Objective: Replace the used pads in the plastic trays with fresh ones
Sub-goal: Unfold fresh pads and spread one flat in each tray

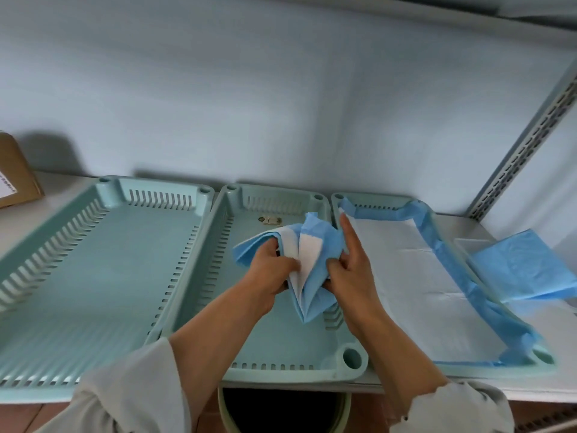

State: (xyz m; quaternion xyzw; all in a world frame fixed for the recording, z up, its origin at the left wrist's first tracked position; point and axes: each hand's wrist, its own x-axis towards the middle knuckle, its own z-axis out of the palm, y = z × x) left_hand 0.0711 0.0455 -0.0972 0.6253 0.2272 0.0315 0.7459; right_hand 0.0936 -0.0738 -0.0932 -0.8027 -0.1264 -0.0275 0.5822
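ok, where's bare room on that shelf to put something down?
Left tray is bare across its whole floor. Middle tray is free only at its near end; both hands, left and right, hold a folded pad over the rest. Right tray is lined with a pad. Spare pads crowd the shelf's right end.

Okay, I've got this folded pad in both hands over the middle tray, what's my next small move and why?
Probably pull your hands apart to open the folded pad flat over the middle tray. Left hand and right hand each grip a side, the pad is still creased, and that tray is bare, unlike the lined right tray.
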